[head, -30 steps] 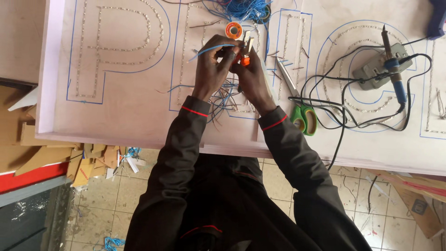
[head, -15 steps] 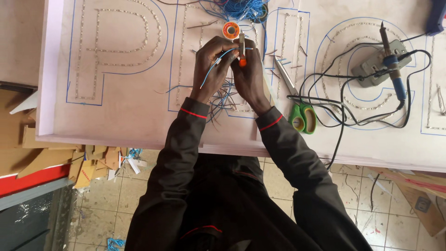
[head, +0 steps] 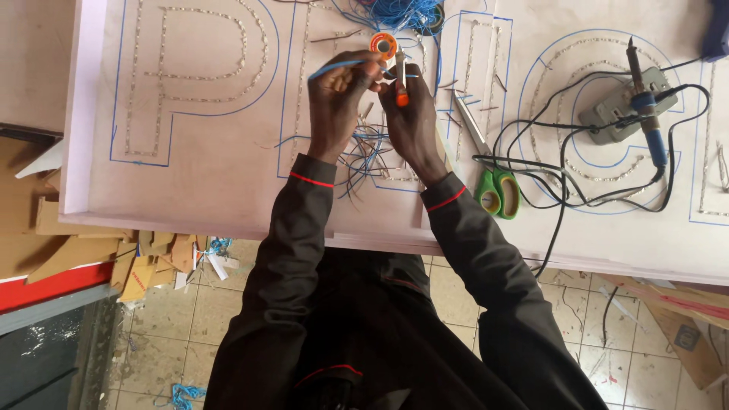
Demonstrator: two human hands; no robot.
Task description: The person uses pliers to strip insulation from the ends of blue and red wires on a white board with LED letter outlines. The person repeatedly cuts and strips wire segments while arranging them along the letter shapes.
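Observation:
My left hand (head: 338,102) pinches a thin blue wire (head: 334,68) that sticks out to the left above the white sign board (head: 205,182). Close beside it, my right hand (head: 414,114) grips a small orange-handled tool (head: 400,80) with its tip at the wire's end. Both hands meet over a blue-outlined letter dotted with small lights. An orange solder spool (head: 383,44) lies just above the fingertips. Short wire offcuts (head: 368,156) lie scattered on the board under my wrists.
Green-handled scissors (head: 497,190) lie right of my right wrist. A blue-handled soldering iron (head: 645,106) rests on a grey stand (head: 607,125) with black cables looping around. A bundle of blue wire (head: 395,11) sits at the top edge. Cardboard scraps (head: 144,258) litter the tiled floor.
Both hands stay together at the same spot on the board; the orange tool has shifted slightly against the wire end. Nothing else has moved.

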